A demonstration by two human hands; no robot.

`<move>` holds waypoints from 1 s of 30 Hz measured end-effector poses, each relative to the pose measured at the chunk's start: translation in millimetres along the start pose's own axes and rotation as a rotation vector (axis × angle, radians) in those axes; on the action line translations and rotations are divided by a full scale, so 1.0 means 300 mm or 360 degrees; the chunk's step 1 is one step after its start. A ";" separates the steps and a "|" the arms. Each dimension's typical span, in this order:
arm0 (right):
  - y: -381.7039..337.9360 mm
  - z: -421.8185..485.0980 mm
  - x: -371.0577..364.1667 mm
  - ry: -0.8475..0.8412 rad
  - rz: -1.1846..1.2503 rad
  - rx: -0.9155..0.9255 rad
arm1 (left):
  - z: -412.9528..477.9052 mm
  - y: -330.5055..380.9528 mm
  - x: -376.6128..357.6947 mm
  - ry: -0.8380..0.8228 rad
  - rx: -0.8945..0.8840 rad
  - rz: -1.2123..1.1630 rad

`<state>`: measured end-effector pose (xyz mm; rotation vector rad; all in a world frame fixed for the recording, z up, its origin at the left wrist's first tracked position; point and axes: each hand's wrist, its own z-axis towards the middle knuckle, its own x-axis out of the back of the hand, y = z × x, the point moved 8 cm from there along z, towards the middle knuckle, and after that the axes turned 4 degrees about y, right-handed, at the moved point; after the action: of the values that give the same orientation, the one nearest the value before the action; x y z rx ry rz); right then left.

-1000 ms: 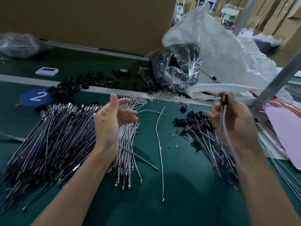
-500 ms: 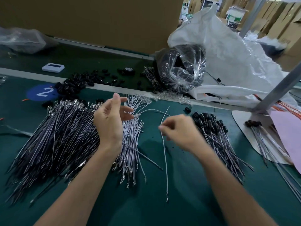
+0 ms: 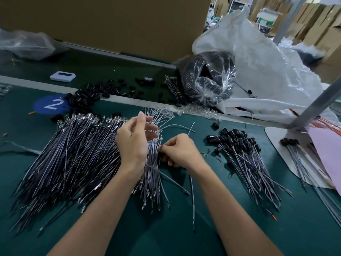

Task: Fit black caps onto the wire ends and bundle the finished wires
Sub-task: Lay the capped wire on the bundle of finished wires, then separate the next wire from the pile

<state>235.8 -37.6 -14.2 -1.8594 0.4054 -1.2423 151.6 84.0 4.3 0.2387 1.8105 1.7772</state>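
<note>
Your L hand [image 3: 135, 145] is up w/ fingers loose and straight, holding nothing, right over the middle bunch of wires [image 3: 152, 174]. R hand [image 3: 181, 151] is curled, fingertips pinching into that bunch. Right of it are the capped wires [image 3: 245, 157], loose black caps [image 3: 88, 94] far left, big uncapped pile [image 3: 64, 156] on the left.

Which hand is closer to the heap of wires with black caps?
The right hand: it sits just left of the capped-wire heap, at the uncapped wires; the left hand is farther left, beyond it.
</note>
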 end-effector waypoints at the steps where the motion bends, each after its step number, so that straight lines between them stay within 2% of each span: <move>1: -0.003 0.000 -0.002 0.0002 -0.0021 0.0012 | -0.002 0.000 0.000 0.0000 0.0002 0.0008; 8: 0.003 0.001 -0.013 -0.0094 0.0086 -0.0003 | -0.007 0.001 0.001 0.0003 0.0011 0.0050; 12: 0.020 -0.002 -0.003 -0.0130 0.0424 -0.0108 | -0.008 -0.005 0.003 0.0001 0.0012 0.0114; 14: 0.006 -0.016 0.012 -0.0116 0.0593 -0.0055 | -0.007 -0.010 0.006 0.0006 0.0015 0.0184; 16: -0.021 -0.033 0.056 0.0010 0.0815 0.0098 | -0.006 -0.012 0.007 0.0012 0.0007 0.0267; 20: -0.068 -0.077 0.230 0.0481 0.1364 0.0540 | -0.007 -0.008 -0.013 -0.0106 -0.0100 0.0575; 23: -0.055 -0.105 0.345 0.0801 0.1489 0.0752 | -0.023 0.009 -0.038 -0.0225 -0.0274 0.0843; 27: 0.036 -0.109 0.382 0.0984 0.1438 0.0636 | -0.051 0.078 -0.055 -0.0306 -0.0531 0.1119; 29: 0.074 -0.105 0.384 0.1031 0.1408 0.0548 | -0.047 0.145 -0.022 -0.0174 -0.0669 0.1441; 30: 0.083 -0.104 0.384 0.1047 0.1394 0.0533 | -0.038 0.180 0.002 -0.0067 -0.0725 0.1718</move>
<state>265.6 -142.6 40.3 -0.7701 1.1374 -1.1444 130.7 79.6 55.3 1.2156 1.2160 2.7796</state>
